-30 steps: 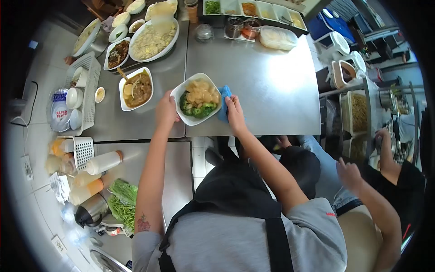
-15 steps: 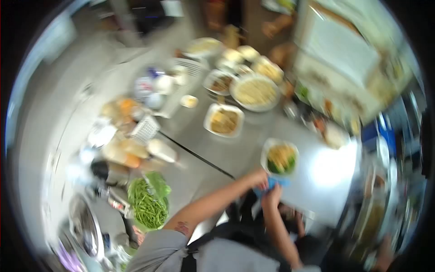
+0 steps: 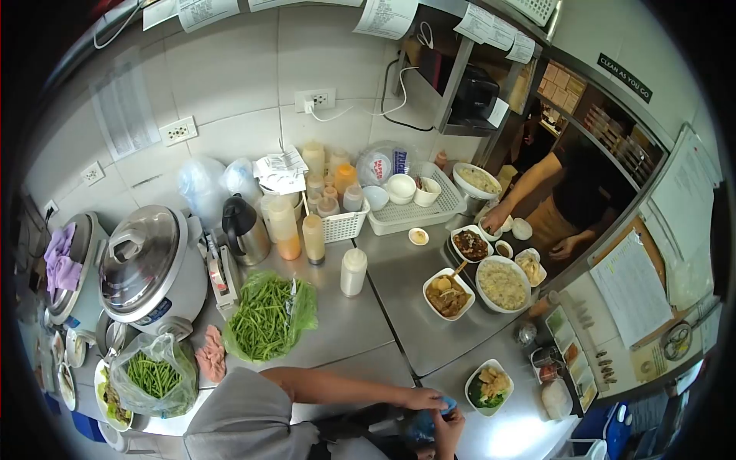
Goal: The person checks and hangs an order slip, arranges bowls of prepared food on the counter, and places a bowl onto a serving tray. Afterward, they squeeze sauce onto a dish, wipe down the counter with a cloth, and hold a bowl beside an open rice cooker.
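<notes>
Both my hands are together low in the view, by the counter's front edge. My left hand (image 3: 426,399) pinches a crumpled piece of thin blue material (image 3: 448,403), cloth or plastic, I cannot tell which. My right hand (image 3: 448,424) is closed on the same blue piece just below; more blue shows beneath, partly hidden by the hands. Nearest to them, at the right, a white bowl (image 3: 471,403) holds leafy greens topped with pale golden pieces. Farther back are a white bowl (image 3: 425,290) of brown stew with a spoon and a large bowl of rice (image 3: 503,284).
Across the counter, a co-worker's hand (image 3: 491,224) touches the dishes beside a bowl of dark food (image 3: 469,245). Left stand a green bag of beans (image 3: 268,316), a white squeeze bottle (image 3: 353,273), a steel jug (image 3: 244,231) and a cooker (image 3: 146,268). Condiment containers (image 3: 571,349) line the right.
My view has swung up and left, bringing the wall and shelf into sight. My hands stay together on the blue piece. The co-worker's hand now reaches among the far bowls.
</notes>
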A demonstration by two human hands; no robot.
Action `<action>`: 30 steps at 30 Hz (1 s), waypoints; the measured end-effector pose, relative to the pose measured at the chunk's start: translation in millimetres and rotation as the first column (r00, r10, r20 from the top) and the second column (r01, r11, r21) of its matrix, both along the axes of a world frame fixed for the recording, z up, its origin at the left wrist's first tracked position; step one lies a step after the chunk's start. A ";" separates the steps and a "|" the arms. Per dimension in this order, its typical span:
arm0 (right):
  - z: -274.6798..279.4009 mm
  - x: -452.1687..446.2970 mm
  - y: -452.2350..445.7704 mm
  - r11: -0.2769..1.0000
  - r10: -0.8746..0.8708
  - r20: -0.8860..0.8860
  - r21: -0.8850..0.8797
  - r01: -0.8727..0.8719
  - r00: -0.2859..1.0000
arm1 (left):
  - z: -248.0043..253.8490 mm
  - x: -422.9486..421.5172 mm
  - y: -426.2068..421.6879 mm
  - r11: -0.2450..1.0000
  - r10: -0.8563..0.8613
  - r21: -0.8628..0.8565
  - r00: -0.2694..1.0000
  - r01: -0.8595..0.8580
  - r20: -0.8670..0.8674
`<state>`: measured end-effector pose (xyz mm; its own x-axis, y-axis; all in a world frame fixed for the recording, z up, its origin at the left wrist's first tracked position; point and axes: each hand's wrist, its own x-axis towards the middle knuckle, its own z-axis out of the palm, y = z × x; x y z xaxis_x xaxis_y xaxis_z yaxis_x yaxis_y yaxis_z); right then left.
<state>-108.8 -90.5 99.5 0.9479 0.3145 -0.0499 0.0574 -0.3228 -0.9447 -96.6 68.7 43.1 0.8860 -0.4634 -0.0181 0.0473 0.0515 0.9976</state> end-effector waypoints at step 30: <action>48.6 66.7 60.4 0.775 0.261 -0.475 0.622 0.110 0.841 | 498.3 106.6 362.0 -0.627 -0.565 -0.361 0.084 -0.691 0.821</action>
<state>-42.1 -30.1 148.1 0.8049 0.5202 -0.2854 -0.4884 0.3077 -0.8165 10.0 430.7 541.4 0.3811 -0.2001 0.9026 0.6850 -0.5945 -0.4210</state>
